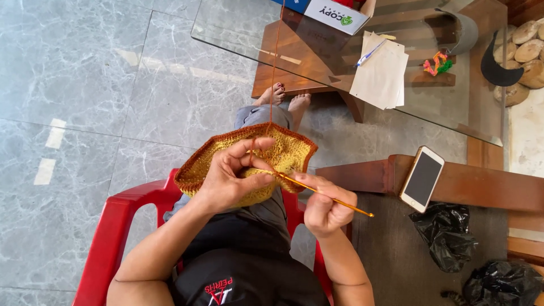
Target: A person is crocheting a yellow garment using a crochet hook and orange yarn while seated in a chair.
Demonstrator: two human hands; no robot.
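Gripping yellow crochet piece (283,153), left hand (232,175); right hand (323,207), hook (326,194).

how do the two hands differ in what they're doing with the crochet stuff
The left hand pinches the yellow crocheted piece with spread, bent fingers, and the orange yarn strand runs over them; the right hand closes in a fist around the slim crochet hook. The left hand sits higher, over the piece; the right sits lower, beside it. Both are bare and meet at the hook's tip on the piece's edge.
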